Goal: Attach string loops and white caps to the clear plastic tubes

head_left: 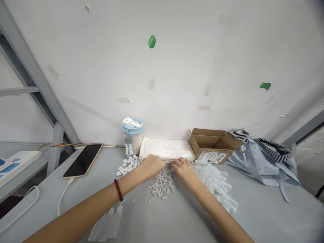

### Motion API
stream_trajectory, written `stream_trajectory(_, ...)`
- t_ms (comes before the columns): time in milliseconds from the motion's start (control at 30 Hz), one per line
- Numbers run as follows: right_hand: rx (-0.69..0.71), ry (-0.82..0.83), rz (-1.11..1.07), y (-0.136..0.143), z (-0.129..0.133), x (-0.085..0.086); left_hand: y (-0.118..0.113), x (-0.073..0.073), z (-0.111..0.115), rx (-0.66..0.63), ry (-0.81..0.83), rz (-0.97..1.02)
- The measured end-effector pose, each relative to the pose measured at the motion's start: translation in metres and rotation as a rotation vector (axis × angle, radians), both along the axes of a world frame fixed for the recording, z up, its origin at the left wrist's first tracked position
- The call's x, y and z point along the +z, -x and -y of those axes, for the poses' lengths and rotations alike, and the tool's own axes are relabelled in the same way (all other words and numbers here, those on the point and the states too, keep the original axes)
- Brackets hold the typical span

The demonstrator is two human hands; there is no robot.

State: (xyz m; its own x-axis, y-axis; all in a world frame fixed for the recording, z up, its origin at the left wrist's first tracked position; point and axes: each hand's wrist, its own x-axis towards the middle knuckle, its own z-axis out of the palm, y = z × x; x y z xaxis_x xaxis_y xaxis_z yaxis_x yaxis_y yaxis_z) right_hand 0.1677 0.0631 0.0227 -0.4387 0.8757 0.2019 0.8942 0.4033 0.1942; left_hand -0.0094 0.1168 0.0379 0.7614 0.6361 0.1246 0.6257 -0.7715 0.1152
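While both hands work at its near edge, the white stack lies flat against the wall

Because the stack of flat white packets (pixel 167 148) is glossy and layered, its sheets probably slide easily, so a light, even touch at the near edge should serve best. Left hand (pixel 153 165) and right hand (pixel 186 173) meet that edge side by side. The left fingers are curled close together, the right ones bent and slightly parted; whether either pinches anything, I cannot tell, as the tips are hidden. Keeping the wrists raised would help avoid snagging the tangle of white cords (pixel 162 185) just on the stack's near side.

Left of the stack's near corner are small white pieces (pixel 128 165); right of it, a heap of translucent tubes (pixel 220 185). More tubes (pixel 113 222) lie well nearer and to its left. A blue-lidded cup (pixel 136 141) stands just left of the stack, an open cardboard box (pixel 194 145) just right, with a light-blue cloth bag (pixel 260 165) beyond.

Around the stack spreads a smooth grey tabletop (pixel 162 222), with a plugged-in phone (pixel 83 161) farther left. Behind it rises a white wall (pixel 177 67) bearing tape scraps (pixel 152 84); a grey metal frame (pixel 37 71) slants far left.
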Motion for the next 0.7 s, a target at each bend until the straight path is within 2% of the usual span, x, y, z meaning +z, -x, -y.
stream_trajectory(233, 0.08, -0.15, 0.06, 0.002, 0.003, -0.003, 0.021, 0.012, 0.01, 0.119, 0.011, 0.343)
stream_trajectory(367, 0.11, -0.24, 0.018, -0.001, 0.012, 0.009, 0.039, 0.021, 0.034, 0.194, 0.008, 0.577)
stream_trajectory(500, 0.114, -0.311, -0.074, -0.002, 0.025, 0.019, 0.049, 0.018, 0.062, 0.286, -0.021, 0.756)
stream_trajectory(567, 0.137, -0.34, -0.26, 0.0, 0.034, 0.021, 0.052, 0.013, 0.072, 0.327, -0.025, 0.832)
stream_trajectory(633, 0.148, -0.323, -0.577, 0.005, 0.044, 0.02, 0.054, 0.007, 0.08, 0.367, 0.039, 0.904)
stream_trajectory(700, 0.09, -0.195, -0.927, 0.012, 0.056, 0.018, 0.055, 0.003, 0.085, 0.414, 0.181, 0.961)
